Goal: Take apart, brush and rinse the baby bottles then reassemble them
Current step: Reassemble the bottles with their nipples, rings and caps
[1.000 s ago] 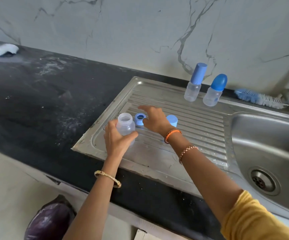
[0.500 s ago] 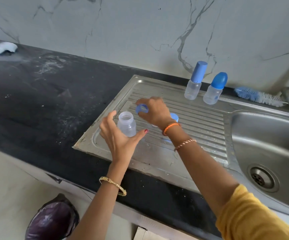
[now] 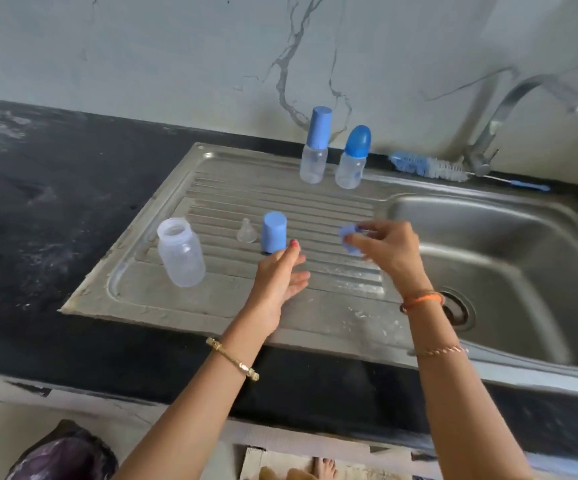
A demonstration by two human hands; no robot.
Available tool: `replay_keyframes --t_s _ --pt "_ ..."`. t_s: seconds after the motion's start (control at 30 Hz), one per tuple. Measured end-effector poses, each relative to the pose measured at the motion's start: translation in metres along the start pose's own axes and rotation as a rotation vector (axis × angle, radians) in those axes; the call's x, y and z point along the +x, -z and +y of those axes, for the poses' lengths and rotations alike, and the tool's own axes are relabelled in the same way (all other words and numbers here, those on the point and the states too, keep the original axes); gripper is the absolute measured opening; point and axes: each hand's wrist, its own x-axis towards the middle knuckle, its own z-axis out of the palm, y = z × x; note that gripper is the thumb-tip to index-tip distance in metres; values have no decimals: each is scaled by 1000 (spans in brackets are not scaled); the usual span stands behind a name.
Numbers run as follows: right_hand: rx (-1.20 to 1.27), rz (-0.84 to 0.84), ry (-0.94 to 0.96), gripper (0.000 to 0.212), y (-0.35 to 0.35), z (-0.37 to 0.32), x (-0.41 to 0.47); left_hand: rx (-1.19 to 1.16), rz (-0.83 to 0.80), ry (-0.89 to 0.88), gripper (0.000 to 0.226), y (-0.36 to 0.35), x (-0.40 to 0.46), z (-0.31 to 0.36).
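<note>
An open clear bottle body (image 3: pixel 181 252) stands on the steel drainboard (image 3: pixel 211 299) at the left. A clear teat (image 3: pixel 246 231) and a light-blue cap (image 3: pixel 274 232) stand beside it near the middle. My right hand (image 3: pixel 388 249) pinches a blue screw ring (image 3: pixel 349 239) above the drainboard's right end, close to the basin. My left hand (image 3: pixel 282 282) hovers with fingers relaxed just in front of the cap, holding nothing. Two capped bottles, one with a tall blue cap (image 3: pixel 315 145) and one with a domed blue cap (image 3: pixel 353 157), stand at the back.
A blue and white bottle brush (image 3: pixel 426 166) lies on the ledge behind the sink basin (image 3: pixel 509 258), beside the tap (image 3: pixel 523 98). Black countertop (image 3: pixel 55 202) stretches to the left. A dark purple bag (image 3: pixel 62 455) sits on the floor below.
My left hand let go of the open bottle and moved right. My right hand lifted the blue ring off the drainboard and carried it right toward the basin, uncovering the teat and cap.
</note>
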Motion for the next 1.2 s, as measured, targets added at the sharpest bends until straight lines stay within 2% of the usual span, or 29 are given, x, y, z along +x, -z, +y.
replay_keyframes --t_s 0.03,0.07,0.1,0.17,0.23,0.33,0.47,0.5,0.57,0.67,0.8,0.9,0.97,1.07,1.2 --pt "199 -54 23 40 1 -2 -5 -45 -53 58 35 1 0 -1" --pt "299 -96 57 42 0 -7 -10 -96 -110 109 40 3 0 -1" --pt "297 -169 114 46 -1 -12 -12 -153 -164 146 41 4 -1 1" --pt "128 -328 229 58 -9 -24 -19 -244 -230 167 42 10 -4 6" --pt "16 -361 317 64 -20 -31 -26 -274 -234 136 41 16 -4 8" --pt "-44 -347 383 63 -29 -40 -28 -259 -212 72 40 30 -6 10" --pt "-139 -553 461 60 -37 -60 -17 -274 -118 44 32 49 -7 10" --pt "-96 -552 456 54 -41 -66 -12 -291 -74 41 29 54 -7 10" --pt "-98 -418 469 38 -55 -76 1 -296 5 42 27 63 -7 9" --pt "-355 -262 543 24 -85 -91 19 -253 76 42 27 69 -7 8" --pt "-849 -241 596 35 -126 -97 36 -260 135 28 20 70 -8 9" --pt "-999 -283 582 40 -144 -96 45 -285 156 22 19 71 -9 10" --pt "-1006 -286 637 37 -149 -95 47 -294 166 17 19 72 -9 10" --pt "-884 -319 673 32 -146 -102 46 -295 159 13 18 74 -9 9" --pt "-492 -307 523 24 -105 -110 44 -311 106 16 14 68 -6 11"
